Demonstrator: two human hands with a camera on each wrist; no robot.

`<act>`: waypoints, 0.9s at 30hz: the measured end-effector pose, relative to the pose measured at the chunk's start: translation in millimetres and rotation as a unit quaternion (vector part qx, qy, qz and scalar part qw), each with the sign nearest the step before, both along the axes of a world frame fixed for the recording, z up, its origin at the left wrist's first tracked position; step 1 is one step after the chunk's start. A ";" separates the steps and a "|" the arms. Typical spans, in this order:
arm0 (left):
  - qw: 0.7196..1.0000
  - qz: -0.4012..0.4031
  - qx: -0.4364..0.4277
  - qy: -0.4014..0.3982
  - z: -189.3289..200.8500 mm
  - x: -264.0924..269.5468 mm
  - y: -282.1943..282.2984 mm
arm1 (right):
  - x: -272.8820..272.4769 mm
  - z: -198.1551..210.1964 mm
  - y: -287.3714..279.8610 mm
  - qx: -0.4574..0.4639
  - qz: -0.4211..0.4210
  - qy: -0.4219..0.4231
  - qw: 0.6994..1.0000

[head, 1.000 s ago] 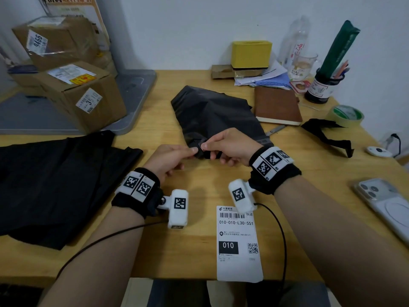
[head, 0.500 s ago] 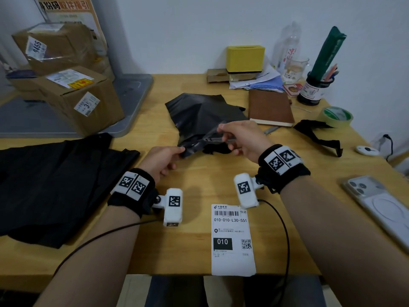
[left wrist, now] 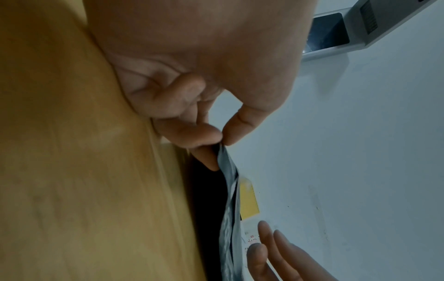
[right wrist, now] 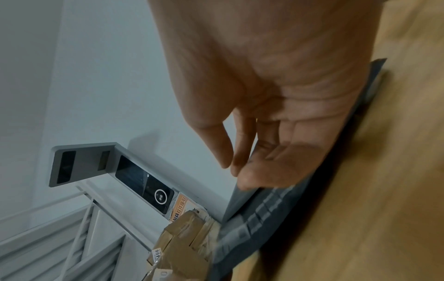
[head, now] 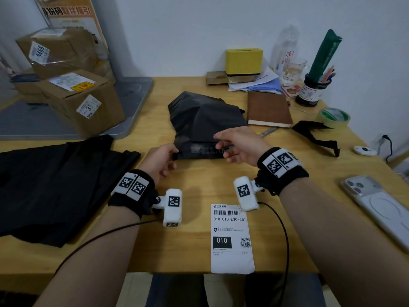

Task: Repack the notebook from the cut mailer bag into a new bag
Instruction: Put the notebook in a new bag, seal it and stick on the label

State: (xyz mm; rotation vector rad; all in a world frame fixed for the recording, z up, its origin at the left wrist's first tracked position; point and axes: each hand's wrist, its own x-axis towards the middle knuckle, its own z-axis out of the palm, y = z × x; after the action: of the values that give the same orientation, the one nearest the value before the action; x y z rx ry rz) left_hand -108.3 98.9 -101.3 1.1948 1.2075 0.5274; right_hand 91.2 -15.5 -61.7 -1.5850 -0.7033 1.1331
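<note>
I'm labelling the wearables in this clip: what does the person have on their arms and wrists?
Bare forearms, no sleeves. Each wrist wears a black band topped with white square-code marker tiles, plus a white camera block bearing another code. A thin black cable trails from each block.

The notebook (head: 269, 109) lies on the table (head: 199, 180) at 3 o'clock from the bag (head: 203, 120). The label (head: 231, 238) lies at 6 o'clock from the bag.

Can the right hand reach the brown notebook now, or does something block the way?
Probably yes. The notebook lies uncovered on the table, just beyond the right hand, with only bare wood and scissors between. The hand would first have to leave the black mailer bag.
</note>
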 end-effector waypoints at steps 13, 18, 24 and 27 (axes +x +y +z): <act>0.999 -0.006 0.012 0.042 -1.7 0.8 2.0 | -0.5 -0.2 -0.8 -0.003 0.009 -0.018 1.000; 0.999 0.006 0.013 0.041 -1.9 0.7 1.7 | -0.2 0.1 -1.4 -0.006 0.012 -0.021 1.000; 0.999 0.004 0.021 0.050 1.6 0.9 -2.4 | 0.6 -0.7 -1.8 -0.007 0.027 -0.027 0.999; 0.998 -0.004 0.036 0.050 4.1 0.5 -6.2 | -1.4 1.2 -3.2 -0.012 0.053 -0.033 0.998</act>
State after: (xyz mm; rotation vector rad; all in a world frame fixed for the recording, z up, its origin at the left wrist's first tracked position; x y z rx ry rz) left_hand -107.8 92.7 -97.2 1.2997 1.2773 0.5129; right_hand 89.8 -18.6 -60.5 -1.6278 -0.8275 1.1749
